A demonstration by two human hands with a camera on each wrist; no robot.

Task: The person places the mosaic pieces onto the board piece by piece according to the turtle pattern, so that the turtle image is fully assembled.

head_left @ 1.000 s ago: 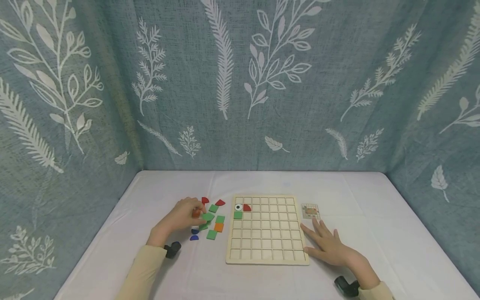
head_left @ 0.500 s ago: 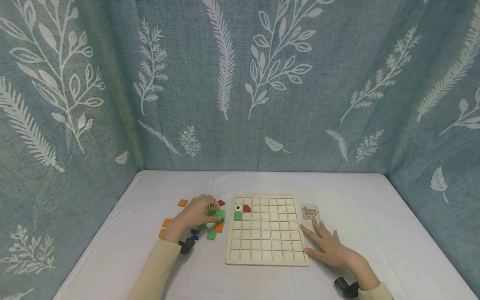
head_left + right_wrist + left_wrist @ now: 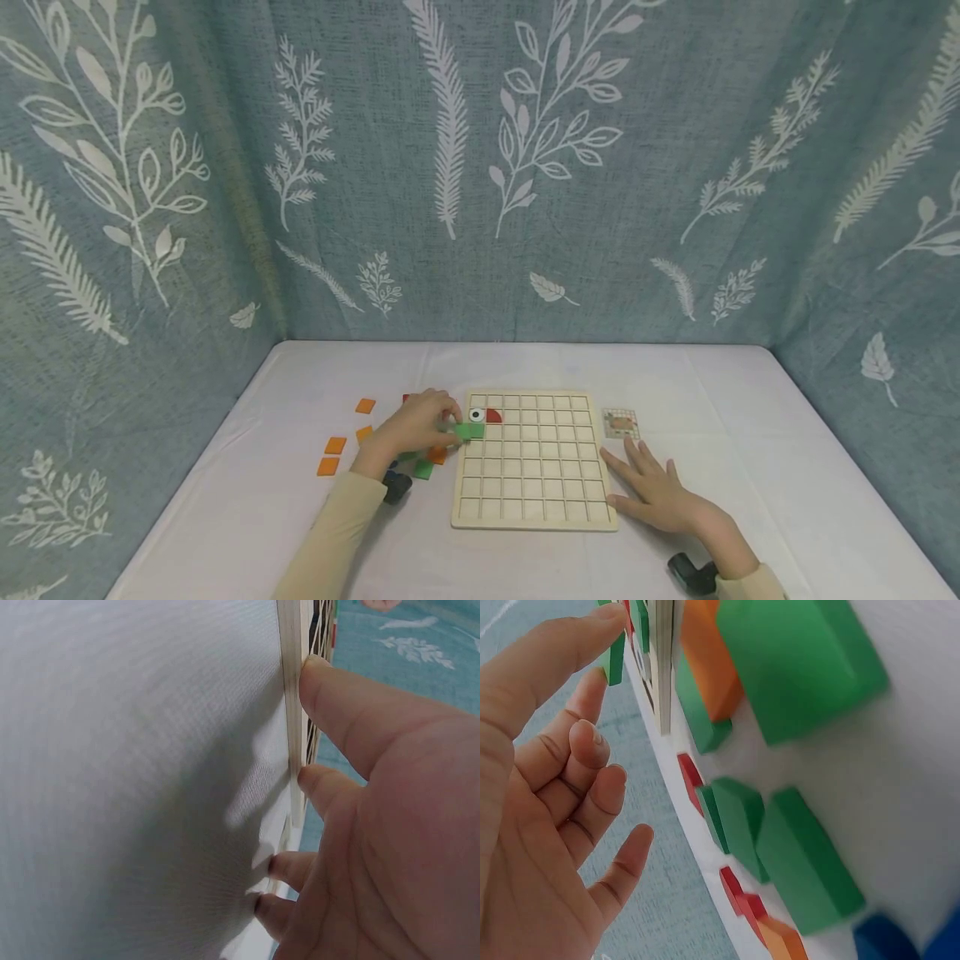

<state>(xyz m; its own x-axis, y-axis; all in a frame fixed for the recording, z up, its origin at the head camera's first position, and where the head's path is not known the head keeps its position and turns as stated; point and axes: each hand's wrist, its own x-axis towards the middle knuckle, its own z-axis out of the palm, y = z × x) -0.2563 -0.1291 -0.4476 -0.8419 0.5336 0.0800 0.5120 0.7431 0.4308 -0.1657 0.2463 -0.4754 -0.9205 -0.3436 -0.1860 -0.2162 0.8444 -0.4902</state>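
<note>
My left hand (image 3: 420,423) pinches a green square tile (image 3: 615,660) between thumb and index finger, its other fingers loosely bent. The tile is over the left edge of a wooden grid board (image 3: 540,467). Right beside it, in the board's left column, lies another green square (image 3: 477,430). Above that are a white eye piece (image 3: 477,415) with a black dot and a red quarter-round piece (image 3: 493,416). My right hand (image 3: 656,493) lies spread at the board's right side, its thumb and index fingertips at the board's edge.
Loose pieces lie left of the board, partly hidden by my left hand: orange tiles (image 3: 335,445), green tiles (image 3: 802,862), red pieces (image 3: 691,782) and blue ones (image 3: 885,939). A small printed pattern card (image 3: 621,423) lies beyond my right hand. A leaf-patterned curtain (image 3: 480,167) hangs behind the table.
My left hand has carried the green tile rightward from the loose pieces to the board's left edge, uncovering orange tiles behind it. My right hand has stayed put.
</note>
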